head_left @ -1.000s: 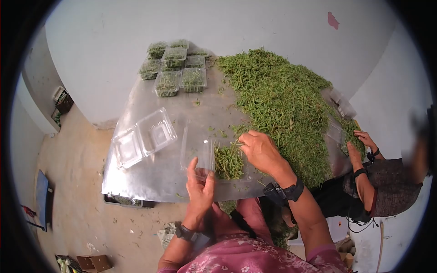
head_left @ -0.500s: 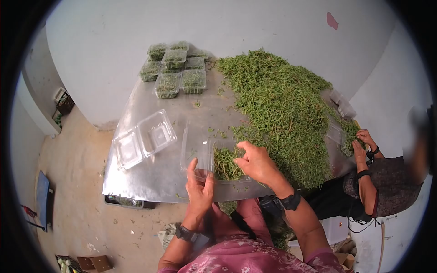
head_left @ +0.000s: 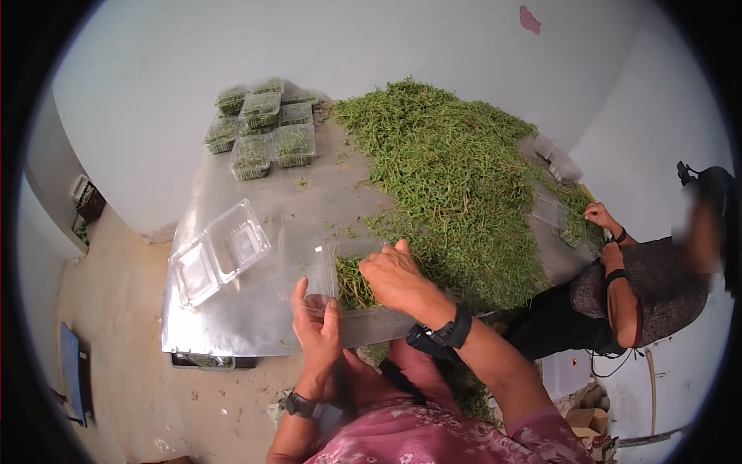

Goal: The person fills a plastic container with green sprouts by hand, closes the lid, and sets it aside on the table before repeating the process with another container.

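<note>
An open clear plastic box (head_left: pixel 313 286) lies at the table's front edge, with green stems (head_left: pixel 354 284) in its right half. My left hand (head_left: pixel 317 329) grips the front of this box, thumb and fingers on either side of the plastic. Over the right half is my right hand (head_left: pixel 398 280), fingers curled down at the greens; what they hold, if anything, is hidden. A large heap of green stems (head_left: pixel 456 185) spreads just beyond and to the right of my right hand.
An empty open clear box (head_left: pixel 219 251) rests on the metal table (head_left: pixel 239 325) at left. Several filled boxes (head_left: pixel 274 143) are stacked at the back left. At right, a co-worker (head_left: pixel 649 298) handles greens beside more clear boxes (head_left: pixel 558 161).
My right hand has turned over and its fingers have curled down onto the greens in the box. My left hand still holds the box. The whole view has shifted slightly.
</note>
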Motion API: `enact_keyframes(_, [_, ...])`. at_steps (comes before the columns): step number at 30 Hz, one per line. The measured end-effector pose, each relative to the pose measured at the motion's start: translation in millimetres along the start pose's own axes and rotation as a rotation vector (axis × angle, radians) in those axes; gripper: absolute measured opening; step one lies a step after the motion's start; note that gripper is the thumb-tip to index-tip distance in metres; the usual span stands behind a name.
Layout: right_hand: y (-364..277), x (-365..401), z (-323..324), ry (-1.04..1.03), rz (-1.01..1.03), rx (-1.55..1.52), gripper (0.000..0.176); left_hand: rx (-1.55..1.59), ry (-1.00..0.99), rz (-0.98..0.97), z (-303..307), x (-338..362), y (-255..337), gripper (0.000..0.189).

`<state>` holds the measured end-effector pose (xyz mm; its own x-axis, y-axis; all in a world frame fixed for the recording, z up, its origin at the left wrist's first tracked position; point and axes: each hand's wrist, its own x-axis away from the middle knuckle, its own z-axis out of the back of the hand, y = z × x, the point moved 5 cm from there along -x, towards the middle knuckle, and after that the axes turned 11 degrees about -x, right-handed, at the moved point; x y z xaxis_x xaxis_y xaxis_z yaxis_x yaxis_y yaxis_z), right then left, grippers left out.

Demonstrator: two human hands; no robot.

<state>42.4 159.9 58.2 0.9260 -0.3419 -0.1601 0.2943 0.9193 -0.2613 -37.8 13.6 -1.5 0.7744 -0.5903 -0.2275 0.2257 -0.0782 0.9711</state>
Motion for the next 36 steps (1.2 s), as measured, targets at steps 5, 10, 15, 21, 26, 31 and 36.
enact_keyframes(5, [2.0,-8.0,-10.1,-0.067,0.065,0.075,0.013,0.050,-0.007,0.017,-1.0,0.3,7.3,0.059])
enact_keyframes(10, [3.4,11.7,31.9,0.157,0.118,-0.116,0.015,0.006,0.009,-0.010,0.5,0.3,0.6,0.058])
enact_keyframes(15, [68.0,59.6,86.0,0.207,-0.133,-0.212,0.014,-0.022,-0.009,-0.007,2.3,0.6,6.0,0.058])
enact_keyframes(21, [154.6,125.7,99.0,0.056,-0.354,0.006,0.016,-0.054,-0.008,-0.015,2.9,0.8,6.1,0.058])
enact_keyframes(26, [167.4,147.1,79.0,-0.018,-0.373,-0.012,0.019,-0.034,0.013,-0.039,0.6,0.2,3.0,0.057])
enact_keyframes(31, [179.4,147.7,84.0,0.093,-0.338,-0.172,0.015,-0.038,-0.010,-0.026,3.0,0.2,2.0,0.060])
enact_keyframes(36, [197.2,137.1,105.3,0.126,-0.432,-0.151,0.013,-0.021,-0.009,0.022,0.7,0.4,3.2,0.061])
